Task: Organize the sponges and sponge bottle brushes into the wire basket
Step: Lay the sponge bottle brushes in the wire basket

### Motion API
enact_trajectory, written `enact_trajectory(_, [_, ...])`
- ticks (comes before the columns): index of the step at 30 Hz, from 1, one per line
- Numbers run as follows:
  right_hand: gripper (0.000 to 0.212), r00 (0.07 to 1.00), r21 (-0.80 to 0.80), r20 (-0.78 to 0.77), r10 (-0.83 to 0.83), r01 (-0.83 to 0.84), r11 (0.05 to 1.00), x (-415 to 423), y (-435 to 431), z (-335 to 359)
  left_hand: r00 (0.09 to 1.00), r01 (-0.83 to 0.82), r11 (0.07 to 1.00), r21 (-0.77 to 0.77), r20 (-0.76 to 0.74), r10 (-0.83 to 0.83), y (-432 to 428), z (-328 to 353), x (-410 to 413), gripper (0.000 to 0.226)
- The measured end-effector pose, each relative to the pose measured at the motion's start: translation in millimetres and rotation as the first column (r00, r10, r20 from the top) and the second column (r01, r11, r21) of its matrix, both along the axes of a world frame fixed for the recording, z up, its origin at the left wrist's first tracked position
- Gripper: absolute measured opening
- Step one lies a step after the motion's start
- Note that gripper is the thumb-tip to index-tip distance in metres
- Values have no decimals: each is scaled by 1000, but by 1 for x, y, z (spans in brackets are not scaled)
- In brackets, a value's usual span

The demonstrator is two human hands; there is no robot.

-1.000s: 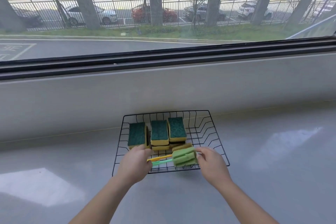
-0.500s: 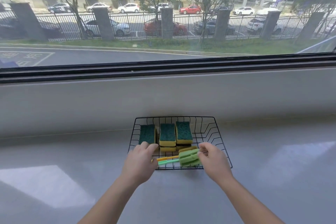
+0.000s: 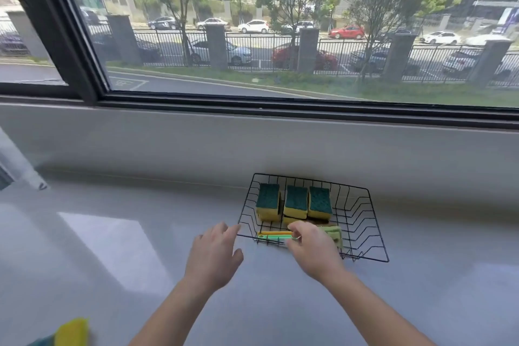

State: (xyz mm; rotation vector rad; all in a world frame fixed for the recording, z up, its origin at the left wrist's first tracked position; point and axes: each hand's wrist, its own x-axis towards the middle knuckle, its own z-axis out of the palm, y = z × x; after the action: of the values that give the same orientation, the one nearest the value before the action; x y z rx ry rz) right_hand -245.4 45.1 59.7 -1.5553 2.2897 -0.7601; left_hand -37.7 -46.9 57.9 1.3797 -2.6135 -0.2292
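fingers point(image 3: 295, 229) on brushes point(image 3: 273, 235), sponges point(image 3: 295, 201) in basket point(image 3: 365, 222)

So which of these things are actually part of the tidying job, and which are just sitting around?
Part of the job:
- wire basket
- three upright sponges in it
- bottle brushes at its front, right hand on them
- yellow sponge outside the basket, bottom left
- left hand, empty

Just lying about:
- grey counter
- window and the street beyond

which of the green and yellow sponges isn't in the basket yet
The yellow sponge with a green edge at the bottom left corner, on the counter; the others sit inside the black wire basket.
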Motion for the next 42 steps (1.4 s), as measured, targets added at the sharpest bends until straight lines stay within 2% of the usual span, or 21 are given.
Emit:
enact_trajectory(10, [39,962,54,-7,272,-271,961,101,-26,-15,961,-278,960,40,25,277,37,-14,121,51])
enact_trajectory(16, [38,902,99,40,429,-431,897,172,-42,-24,888,-459,886,68,36,458,59,-25,198,51])
enact_trajectory(24, [38,814,174,26,580,-575,800,256,-58,-36,804,-594,800,82,73,590,81,-33,270,47])
enact_trajectory(35, [38,761,303,43,648,-628,717,332,-68,-58,717,-697,706,128,94,691,87,-57,328,42])
enact_trajectory(42, [29,783,443,85,616,-584,680,378,-58,-83,628,-769,585,260,133,767,79,-87,342,37])
